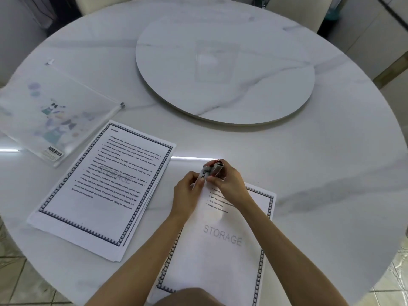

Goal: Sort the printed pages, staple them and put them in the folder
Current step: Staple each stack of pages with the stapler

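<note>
Stapler gripped in right hand sits on the top corner, left hand pinching the pages there to hold them square; folder waits left.

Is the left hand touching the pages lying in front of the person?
Touching. The head view shows the left hand pinching the top corner of the front pages, right beside the stapler gripped by the right hand.
</note>
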`<state>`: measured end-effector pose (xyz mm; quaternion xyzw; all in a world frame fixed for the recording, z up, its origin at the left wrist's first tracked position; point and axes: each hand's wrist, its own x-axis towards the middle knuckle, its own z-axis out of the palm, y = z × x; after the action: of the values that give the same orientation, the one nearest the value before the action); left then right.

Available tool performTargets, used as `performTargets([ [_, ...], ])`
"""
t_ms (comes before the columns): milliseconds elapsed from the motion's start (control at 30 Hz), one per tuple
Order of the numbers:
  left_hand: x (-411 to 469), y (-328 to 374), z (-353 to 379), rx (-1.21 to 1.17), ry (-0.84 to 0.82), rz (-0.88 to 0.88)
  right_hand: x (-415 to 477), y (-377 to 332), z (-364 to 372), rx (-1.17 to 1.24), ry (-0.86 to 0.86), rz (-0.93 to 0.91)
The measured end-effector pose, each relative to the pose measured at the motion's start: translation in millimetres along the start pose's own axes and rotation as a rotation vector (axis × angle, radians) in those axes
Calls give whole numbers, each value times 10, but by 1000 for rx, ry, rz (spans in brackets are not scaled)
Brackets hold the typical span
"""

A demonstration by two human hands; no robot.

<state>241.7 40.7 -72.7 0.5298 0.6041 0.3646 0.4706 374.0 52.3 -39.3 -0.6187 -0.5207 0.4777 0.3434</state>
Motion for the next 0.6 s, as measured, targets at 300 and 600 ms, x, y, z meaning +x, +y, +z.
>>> performTargets([
  [300,53,-32,27,51,-42,-21,52,74,129,9,78,43],
  [600,70,1,20,-73,0,-76,132,92,-6,-38,-39,52],
])
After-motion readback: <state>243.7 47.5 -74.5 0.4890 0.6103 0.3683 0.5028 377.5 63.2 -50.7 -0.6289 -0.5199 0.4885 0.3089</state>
